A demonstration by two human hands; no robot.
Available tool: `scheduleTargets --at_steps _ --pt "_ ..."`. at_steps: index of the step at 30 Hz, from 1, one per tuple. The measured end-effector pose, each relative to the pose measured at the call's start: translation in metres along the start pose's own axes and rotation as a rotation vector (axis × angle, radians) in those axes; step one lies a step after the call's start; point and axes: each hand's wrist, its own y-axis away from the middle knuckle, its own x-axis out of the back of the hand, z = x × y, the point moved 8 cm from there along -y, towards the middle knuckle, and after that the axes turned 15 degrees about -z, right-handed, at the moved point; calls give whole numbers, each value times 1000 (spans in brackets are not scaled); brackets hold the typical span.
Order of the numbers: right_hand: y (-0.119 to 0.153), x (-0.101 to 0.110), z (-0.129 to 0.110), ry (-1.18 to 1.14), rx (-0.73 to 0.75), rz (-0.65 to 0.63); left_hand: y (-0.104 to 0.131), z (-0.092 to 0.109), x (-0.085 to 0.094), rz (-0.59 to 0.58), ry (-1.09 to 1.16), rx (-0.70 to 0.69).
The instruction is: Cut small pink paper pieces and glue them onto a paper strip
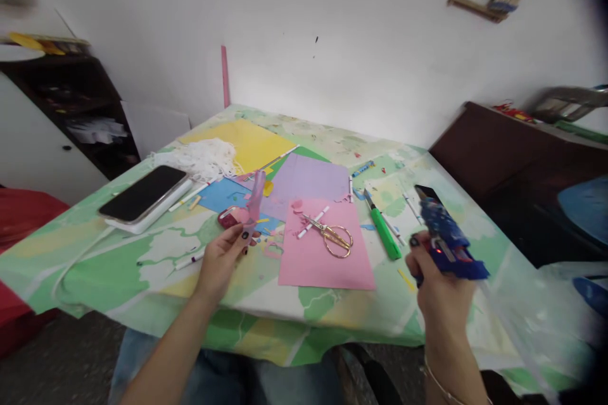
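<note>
Between the thumb and fingers of my left hand (225, 256) is a pinched pink paper strip (256, 196), standing upright over the table. My right hand (439, 285) is wrapped round the handle of a blue glue gun (444, 231), whose small red light glows. Gold-handled scissors (335, 239) and a white stick (313, 223) lie on a pink sheet (327, 269) between my hands. Just left of the glue gun rests a green utility knife (384, 231). A dark red object (228, 218) lies behind my left hand.
A phone (145, 193) rests on a white block at the left, with a cable. Behind it is a heap of white shredded strands (204, 157). Yellow (256, 142) and purple (313, 177) sheets, sticks and scraps cover the patterned tablecloth. A dark cabinet (484, 158) stands at the right.
</note>
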Motion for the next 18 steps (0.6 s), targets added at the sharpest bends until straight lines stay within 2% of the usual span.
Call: scheduleTargets --at_steps 3,5,7,12,16,18 --pt "-13 -44 -20 -250 44 -77 -4 2 -11 -38 -41 12" --pt "-16 -64 -27 -320 50 -139 -5 7 -18 -45 -124 1" --pt "-11 -78 -26 -369 27 -209 -3 15 -19 4 -287 -45" --pt "23 -94 -4 -397 -82 -273 12 45 -35 93 -904 -307" --pt "52 -105 9 -403 -161 -332 26 61 -49 109 -1123 -578" --pt "62 -113 9 -359 -190 -391 30 65 -53 109 -1164 -655"
